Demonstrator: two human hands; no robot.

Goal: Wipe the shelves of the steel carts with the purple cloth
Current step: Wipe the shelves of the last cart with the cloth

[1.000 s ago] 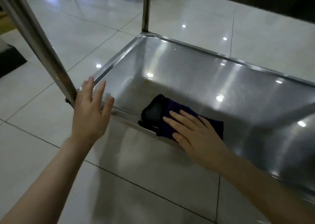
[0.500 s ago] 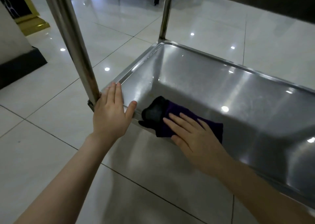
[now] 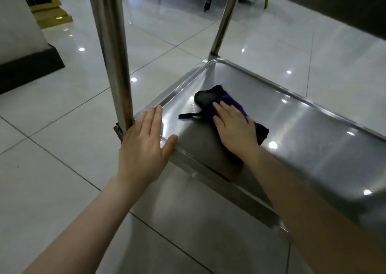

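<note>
Shelf (image 3: pixel 313 140): purple cloth (image 3: pixel 260 130) beneath right grip (image 3: pixel 236 129) (flat)

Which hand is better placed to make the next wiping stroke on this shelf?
Right. The right hand lies flat on the purple cloth, which sits on the shelf with bare steel ahead. The left hand rests on the shelf's corner rim beside the post, with no cloth under it.

Deep purple with a black end on the cloth (image 3: pixel 228 99), brushed silver-grey on the shelf (image 3: pixel 302 127), silver with a brown streak low down on the post (image 3: pixel 112 44), off-white squared by dark lines on the floor (image 3: pixel 62 148), yellow on the frame (image 3: pixel 52 15) at upper left, black on the plinth (image 3: pixel 29 69) below it.
</note>
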